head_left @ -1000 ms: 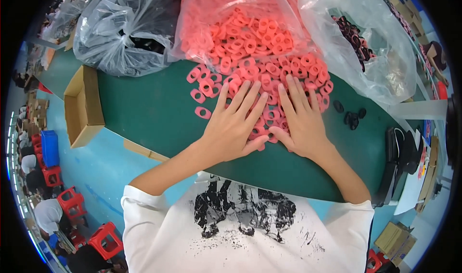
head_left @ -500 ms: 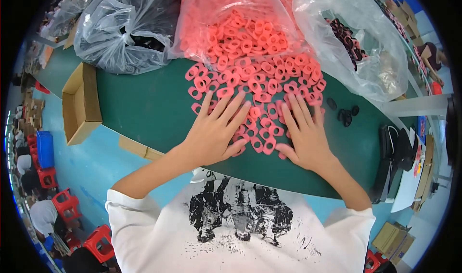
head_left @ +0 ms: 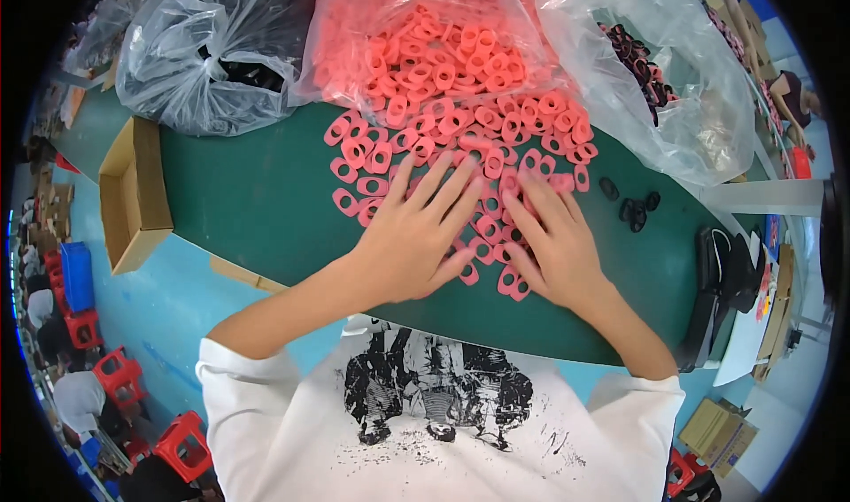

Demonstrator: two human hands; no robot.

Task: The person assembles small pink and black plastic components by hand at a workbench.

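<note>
Many small coral-pink oval rings (head_left: 488, 228), each with a hole through it, lie scattered over the green tabletop (head_left: 257, 192). They spill from the mouth of a large clear bag of the same rings (head_left: 434, 55) at the far middle. My left hand (head_left: 421, 219) rests flat on the rings with its fingers spread, pointing away from me. My right hand (head_left: 556, 243) lies palm down to its right, fingers also stretched out over the rings. Rings show between the two hands; those under the palms are hidden.
At the far left stands a knotted clear bag (head_left: 208, 59) with black pieces. An open clear bag (head_left: 651, 77) of dark pieces is at the far right. Several loose black pieces (head_left: 634, 212) lie near it. An open cardboard box (head_left: 137, 192) sits at the table's left edge.
Both hands have slid closer together, the left one to the right and the right one slightly left. Rings beneath and between them have shifted, and more now show left of my left hand.
</note>
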